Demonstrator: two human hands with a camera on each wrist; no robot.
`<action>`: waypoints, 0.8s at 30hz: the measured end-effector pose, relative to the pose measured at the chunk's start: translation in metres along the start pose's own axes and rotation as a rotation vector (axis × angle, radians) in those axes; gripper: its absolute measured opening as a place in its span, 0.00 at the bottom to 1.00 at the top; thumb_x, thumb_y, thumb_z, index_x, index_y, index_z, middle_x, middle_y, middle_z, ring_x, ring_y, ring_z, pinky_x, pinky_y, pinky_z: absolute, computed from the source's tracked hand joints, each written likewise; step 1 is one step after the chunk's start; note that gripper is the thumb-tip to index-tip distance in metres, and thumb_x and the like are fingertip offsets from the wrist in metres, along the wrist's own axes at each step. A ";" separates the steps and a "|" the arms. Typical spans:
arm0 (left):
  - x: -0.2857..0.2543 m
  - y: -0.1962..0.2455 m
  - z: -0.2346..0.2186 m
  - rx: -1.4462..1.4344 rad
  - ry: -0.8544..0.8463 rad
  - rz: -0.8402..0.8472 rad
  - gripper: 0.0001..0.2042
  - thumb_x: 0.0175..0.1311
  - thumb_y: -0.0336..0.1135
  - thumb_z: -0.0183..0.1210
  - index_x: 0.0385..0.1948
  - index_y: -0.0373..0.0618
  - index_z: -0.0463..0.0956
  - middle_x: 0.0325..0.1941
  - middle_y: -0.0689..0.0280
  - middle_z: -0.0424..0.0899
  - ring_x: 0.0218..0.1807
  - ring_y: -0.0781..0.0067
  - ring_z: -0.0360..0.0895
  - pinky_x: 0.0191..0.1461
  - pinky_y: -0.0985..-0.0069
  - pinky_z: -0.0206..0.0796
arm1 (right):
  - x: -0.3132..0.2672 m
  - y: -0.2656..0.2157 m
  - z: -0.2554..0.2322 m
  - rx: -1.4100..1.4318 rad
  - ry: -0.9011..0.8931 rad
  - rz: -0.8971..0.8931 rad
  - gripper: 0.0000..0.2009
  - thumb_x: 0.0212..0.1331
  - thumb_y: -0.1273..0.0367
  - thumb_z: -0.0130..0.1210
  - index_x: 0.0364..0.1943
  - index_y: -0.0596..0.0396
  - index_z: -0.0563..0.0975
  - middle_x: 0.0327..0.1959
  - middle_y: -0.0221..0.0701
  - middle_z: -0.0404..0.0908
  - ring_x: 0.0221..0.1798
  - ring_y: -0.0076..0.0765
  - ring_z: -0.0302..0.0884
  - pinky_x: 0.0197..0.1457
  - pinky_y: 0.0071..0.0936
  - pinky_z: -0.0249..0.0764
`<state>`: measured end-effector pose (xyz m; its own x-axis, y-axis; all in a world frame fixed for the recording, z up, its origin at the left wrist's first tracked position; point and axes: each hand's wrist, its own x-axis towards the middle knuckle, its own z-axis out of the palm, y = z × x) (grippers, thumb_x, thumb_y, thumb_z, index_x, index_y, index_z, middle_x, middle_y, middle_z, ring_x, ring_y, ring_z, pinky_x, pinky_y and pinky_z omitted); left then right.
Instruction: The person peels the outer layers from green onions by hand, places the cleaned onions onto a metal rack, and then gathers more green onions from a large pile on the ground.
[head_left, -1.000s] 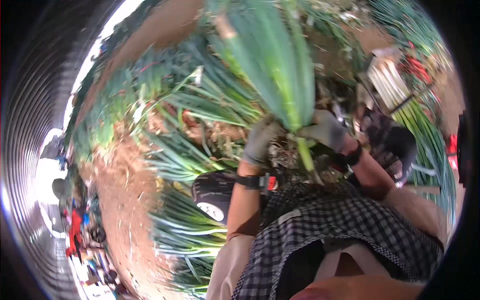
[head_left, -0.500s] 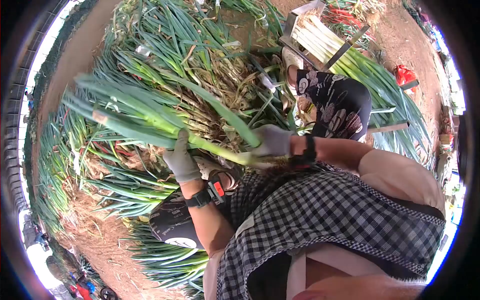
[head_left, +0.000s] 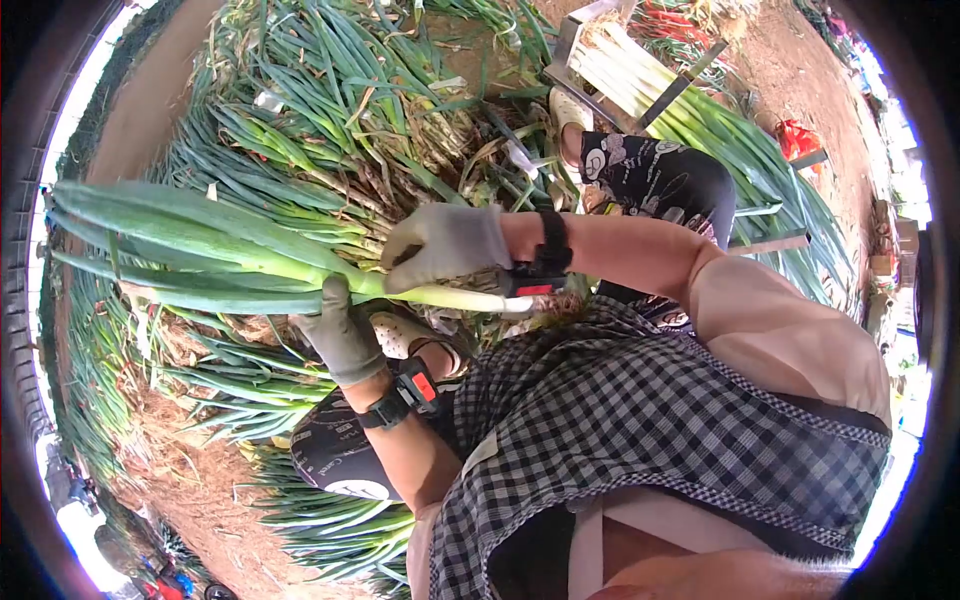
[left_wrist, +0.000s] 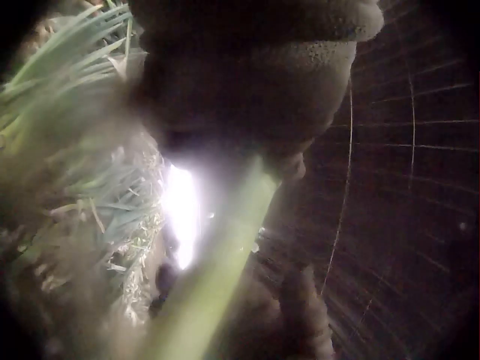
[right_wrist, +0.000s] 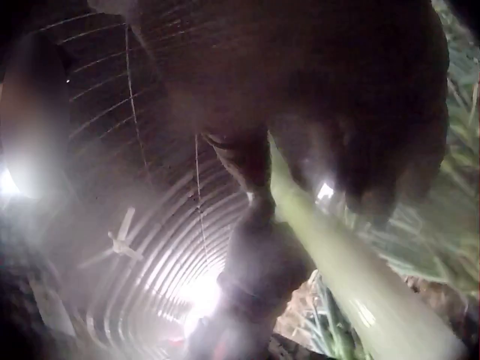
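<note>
Leeks [head_left: 330,110] lie heaped across the ground [head_left: 225,490] at far left, and we see a bundle [head_left: 765,185] in a metal frame [head_left: 686,84] at far right. Near us, beyond the checked apron [head_left: 620,400], one leek [head_left: 290,263] lies crosswise, its leaves [head_left: 180,217] to the left. The left grip [head_left: 340,335] closes round it where they begin to fan, thumb on top. The right grip [head_left: 445,245], fingers curled, meets the pale shank [head_left: 470,297] just right of that; we cannot tell whether it pinches. Roots [head_left: 558,304] end the shank at the right.
</note>
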<state>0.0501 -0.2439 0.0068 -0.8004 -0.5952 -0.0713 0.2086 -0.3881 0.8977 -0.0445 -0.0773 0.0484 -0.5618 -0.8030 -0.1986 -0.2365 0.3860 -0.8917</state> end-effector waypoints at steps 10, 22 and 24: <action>-0.013 -0.012 -0.010 -0.074 -0.262 -0.135 0.27 0.54 0.46 0.67 0.49 0.38 0.69 0.43 0.65 0.75 0.43 0.71 0.72 0.49 0.72 0.65 | -0.009 0.018 -0.003 0.440 -0.147 0.241 0.13 0.51 0.67 0.60 0.39 0.61 0.80 0.29 0.29 0.82 0.30 0.22 0.79 0.33 0.22 0.74; -0.013 -0.033 -0.012 -0.065 -0.488 -0.018 0.25 0.54 0.54 0.64 0.39 0.38 0.72 0.35 0.64 0.75 0.35 0.71 0.71 0.39 0.76 0.65 | -0.018 0.041 -0.003 0.371 -0.271 0.088 0.16 0.54 0.58 0.61 0.29 0.61 0.80 0.24 0.27 0.79 0.29 0.23 0.71 0.33 0.26 0.68; -0.016 -0.031 -0.007 -0.096 -0.486 -0.056 0.28 0.52 0.58 0.64 0.36 0.36 0.74 0.32 0.63 0.76 0.33 0.71 0.73 0.38 0.75 0.66 | -0.006 0.075 0.015 -0.323 -0.192 -0.083 0.07 0.48 0.73 0.55 0.32 0.57 0.80 0.20 0.29 0.78 0.26 0.25 0.75 0.27 0.26 0.68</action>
<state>0.0600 -0.2275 -0.0225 -0.9764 -0.1838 0.1133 0.1905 -0.4867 0.8526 -0.0469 -0.0498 -0.0235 -0.3792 -0.8961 -0.2308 -0.5294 0.4146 -0.7402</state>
